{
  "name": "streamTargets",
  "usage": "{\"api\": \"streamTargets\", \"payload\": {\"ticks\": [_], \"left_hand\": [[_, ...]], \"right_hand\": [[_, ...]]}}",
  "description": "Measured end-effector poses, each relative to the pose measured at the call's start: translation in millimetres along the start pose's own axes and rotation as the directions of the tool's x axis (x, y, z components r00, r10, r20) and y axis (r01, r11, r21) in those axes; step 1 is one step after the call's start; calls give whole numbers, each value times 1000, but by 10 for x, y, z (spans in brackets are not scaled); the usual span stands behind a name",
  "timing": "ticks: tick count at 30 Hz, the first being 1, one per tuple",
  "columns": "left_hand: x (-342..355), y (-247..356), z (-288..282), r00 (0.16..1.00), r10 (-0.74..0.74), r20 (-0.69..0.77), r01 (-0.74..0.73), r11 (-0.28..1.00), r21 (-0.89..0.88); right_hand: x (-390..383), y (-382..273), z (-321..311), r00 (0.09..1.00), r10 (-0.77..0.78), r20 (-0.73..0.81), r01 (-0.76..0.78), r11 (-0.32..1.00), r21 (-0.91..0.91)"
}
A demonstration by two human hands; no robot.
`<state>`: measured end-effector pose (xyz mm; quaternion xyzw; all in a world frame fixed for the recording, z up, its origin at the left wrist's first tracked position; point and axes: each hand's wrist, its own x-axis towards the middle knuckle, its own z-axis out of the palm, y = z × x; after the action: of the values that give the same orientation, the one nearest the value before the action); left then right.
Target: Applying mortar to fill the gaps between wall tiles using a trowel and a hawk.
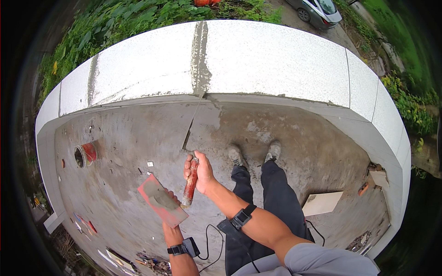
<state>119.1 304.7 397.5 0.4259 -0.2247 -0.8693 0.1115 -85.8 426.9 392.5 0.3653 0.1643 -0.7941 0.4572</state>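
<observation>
My right hand (202,174) is closed round the worn red handle of a trowel (190,180). Its thin blade, seen nearly edge-on, points away from me, with the tip at the inner top edge of a white block wall (267,60). Just beyond the tip, a strip of grey mortar (200,57) runs across the wall's top over a joint. Lower left, my left hand (172,197) grips a red rectangular mortar board (154,202) from beneath; most of its fingers are hidden. Wet grey mortar (162,197) is spread over the board.
The low wall curves around a stained concrete floor (138,129). A red bucket (86,154) lies at left. A pale panel (322,203) lies right of my legs. Black cables hang by my wrists. Scattered tools and rubble (154,264) lie at lower left. Plants and a parked car (315,13) are beyond.
</observation>
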Motion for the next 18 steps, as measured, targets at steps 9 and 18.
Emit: {"api": "streamTargets", "payload": {"ticks": [9,18], "left_hand": [[578,-278,772,957,-235,172,229,972,54],[911,-1018,2092,962,-251,-110,260,963,76]], "right_hand": [[-1035,-1089,-801,973,105,205,78,686,-723],[-1684,-1907,-1118,981,67,182,173,119,-978]]}}
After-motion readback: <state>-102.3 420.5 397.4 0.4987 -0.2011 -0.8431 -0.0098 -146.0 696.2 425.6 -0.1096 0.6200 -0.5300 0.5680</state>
